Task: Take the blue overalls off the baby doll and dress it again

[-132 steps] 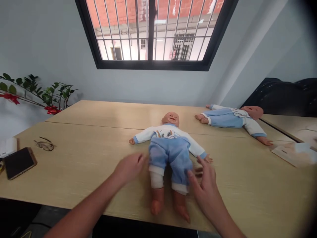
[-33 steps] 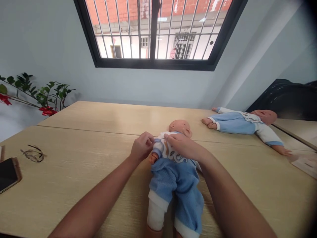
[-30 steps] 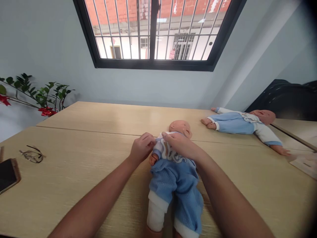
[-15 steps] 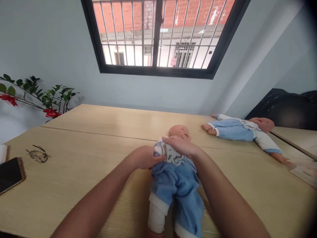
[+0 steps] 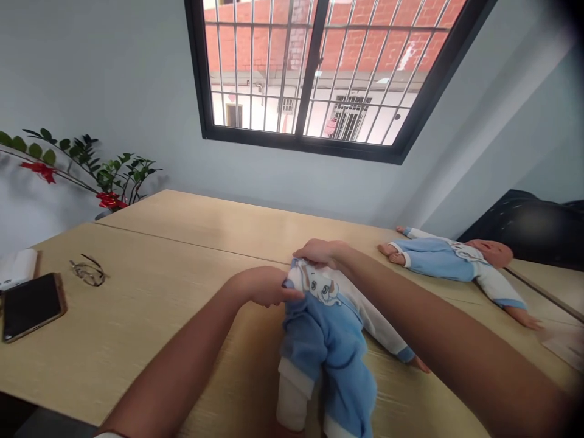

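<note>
A baby doll (image 5: 328,340) in a blue and white outfit lies on its back in front of me, its legs toward me. On its chest is a printed elephant face (image 5: 323,287). My left hand (image 5: 274,286) is closed on the white sleeve (image 5: 296,277) at the doll's left-hand side as I see it. Over the shoulder and head, my right hand (image 5: 322,252) has its fingers bent onto the same sleeve's top; the doll's head is hidden behind it. The doll's other arm (image 5: 387,331) stretches out under my right forearm.
A second, similarly dressed doll (image 5: 438,258) lies at the right of the wooden table (image 5: 191,267). Eyeglasses (image 5: 89,272), a phone (image 5: 34,307) and a white object (image 5: 18,267) lie at left. A plant (image 5: 114,176) stands beyond the table under a barred window (image 5: 301,137).
My right hand has moved up from the doll's chest to its shoulder and head, covering the head. My left hand stays at the sleeve. The view has shifted slightly.
</note>
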Motion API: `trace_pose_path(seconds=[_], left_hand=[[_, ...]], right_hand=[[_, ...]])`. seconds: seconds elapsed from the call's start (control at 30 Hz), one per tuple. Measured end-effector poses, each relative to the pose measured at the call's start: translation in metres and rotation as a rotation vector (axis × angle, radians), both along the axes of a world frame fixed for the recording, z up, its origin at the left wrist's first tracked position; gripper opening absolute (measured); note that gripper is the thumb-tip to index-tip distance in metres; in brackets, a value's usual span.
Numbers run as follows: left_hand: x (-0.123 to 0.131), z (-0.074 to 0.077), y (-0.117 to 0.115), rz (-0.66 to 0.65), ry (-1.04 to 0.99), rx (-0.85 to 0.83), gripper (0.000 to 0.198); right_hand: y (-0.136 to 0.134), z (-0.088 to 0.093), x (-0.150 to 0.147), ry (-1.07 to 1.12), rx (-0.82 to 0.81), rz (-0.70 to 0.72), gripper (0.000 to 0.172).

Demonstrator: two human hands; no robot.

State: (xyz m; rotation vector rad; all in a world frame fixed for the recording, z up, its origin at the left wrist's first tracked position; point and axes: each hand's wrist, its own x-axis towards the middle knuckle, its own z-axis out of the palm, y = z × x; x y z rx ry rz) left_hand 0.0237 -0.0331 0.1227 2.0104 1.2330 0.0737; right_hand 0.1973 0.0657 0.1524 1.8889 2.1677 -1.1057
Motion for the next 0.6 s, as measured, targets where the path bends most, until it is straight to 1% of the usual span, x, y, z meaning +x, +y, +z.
trace_pose_path(seconds=[0.17,0.23,0.3,0.37,0.47,0.6], left_hand=[[-0.022,0.010,0.000,-0.033,0.031,-0.072,0.056],[-0.036,0.013,0.002,-0.024,-0.006,-0.099,0.054],[-0.053,0.012,0.008,-0.002,-0.078,-0.150,0.054],[-0.070,0.006,0.017,0.025,-0.151,-0.206,0.056],[-0.088,-0.011,0.032,0.047,-0.231,-0.274,0.060],[-0.093,-0.036,0.047,0.070,-0.338,-0.348,0.066]], right_hand=[[0.010,-0.001,0.016,-0.169,0.079,-0.113,0.032],[0.012,0.001,0.026,-0.189,0.088,-0.155,0.031],[0.010,0.004,0.038,-0.177,0.083,-0.183,0.030],[0.006,0.008,0.050,-0.147,0.069,-0.187,0.028],[-0.003,0.010,0.065,-0.045,0.033,-0.189,0.024],[-0.014,0.006,0.071,0.091,0.049,-0.213,0.025]])
